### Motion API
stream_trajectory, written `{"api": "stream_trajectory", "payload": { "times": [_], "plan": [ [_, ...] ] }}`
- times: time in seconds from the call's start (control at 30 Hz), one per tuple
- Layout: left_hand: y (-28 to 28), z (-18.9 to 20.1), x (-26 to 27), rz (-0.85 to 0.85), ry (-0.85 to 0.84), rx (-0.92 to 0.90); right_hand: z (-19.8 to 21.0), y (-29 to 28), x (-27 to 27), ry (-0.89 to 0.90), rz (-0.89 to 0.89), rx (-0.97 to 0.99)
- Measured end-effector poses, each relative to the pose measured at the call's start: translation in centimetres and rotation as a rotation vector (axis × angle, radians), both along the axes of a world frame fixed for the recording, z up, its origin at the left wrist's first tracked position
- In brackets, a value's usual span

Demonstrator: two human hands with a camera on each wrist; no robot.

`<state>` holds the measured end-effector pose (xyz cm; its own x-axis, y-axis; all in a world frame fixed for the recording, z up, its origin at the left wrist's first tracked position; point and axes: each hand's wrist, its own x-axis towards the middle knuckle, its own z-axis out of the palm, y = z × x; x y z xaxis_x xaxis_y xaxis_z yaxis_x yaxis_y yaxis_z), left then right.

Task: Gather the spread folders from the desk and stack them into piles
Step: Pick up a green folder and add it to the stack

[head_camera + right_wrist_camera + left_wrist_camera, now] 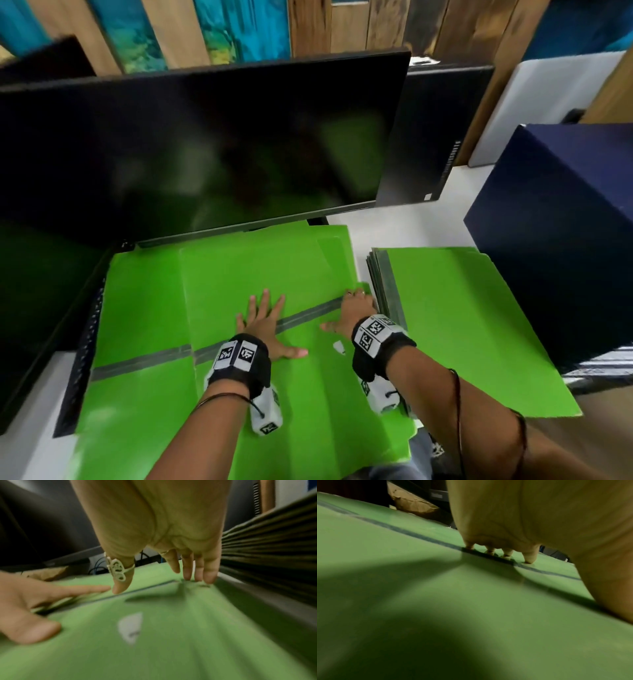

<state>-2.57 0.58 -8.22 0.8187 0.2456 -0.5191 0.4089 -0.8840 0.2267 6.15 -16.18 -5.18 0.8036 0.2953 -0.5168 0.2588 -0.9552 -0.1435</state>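
From the head view: left hand [265, 325] flat with fingers spread, pressing on the top green folder [308, 359] across its grey spine strip [308, 313]; right hand [354, 308] with straight fingers reaching over that folder's right corner, thumb laid out sideways. Spread green folders [144, 308] overlapping on the white desk [383, 219], below a dark monitor [205, 147]. Just to the right, a tall pile of folders [455, 325], beside a dark blue box [561, 233]. Only from the right wrist view: a ring [117, 570] on the thumb, fingertips [210, 577] touching the green sheet beside the pile's ribbed edges [267, 542], a white sticker [131, 626] on the folder. Only from the left wrist view: fingertips [529, 557] planted along the grey strip, crumpled brown paper [412, 504] behind. No containers holding anything in sight.
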Motion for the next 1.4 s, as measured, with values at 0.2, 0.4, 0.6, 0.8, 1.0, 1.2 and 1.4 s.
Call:
{"api": "stream_trajectory", "payload": {
  "times": [0.2, 0.4, 0.6, 0.8, 1.0, 1.2, 1.4],
  "plan": [
    [1.2, -0.1, -1.4, 0.043, -0.036, -0.008, -0.1, 0.7, -0.1, 0.121, -0.193, 0.007],
    [1.2, 0.4, -1.1, 0.081, -0.046, 0.016, 0.3, 0.6, -0.8, 0.205, -0.236, 0.074],
    [1.0, 1.7, -0.5, 0.102, -0.001, 0.017, 0.9, -0.4, -1.2, 0.282, -0.364, 0.326],
    [0.6, 4.8, 0.4, 0.093, -0.091, -0.015, 1.6, -0.2, -3.6, 0.068, -0.348, 0.878],
    [0.8, 10.0, 0.6, 0.088, -0.393, -0.156, 5.1, 1.0, -2.5, -0.042, -0.168, 1.072],
    [0.8, 15.3, 0.3, 0.034, -0.715, 0.144, 5.7, 1.5, -0.7, -0.353, -0.258, 1.006],
    [1.7, 19.4, -0.5, 0.148, -1.07, 0.035, 6.2, 0.6, 1.5, -0.156, -0.627, 1.237]
  ]
}}
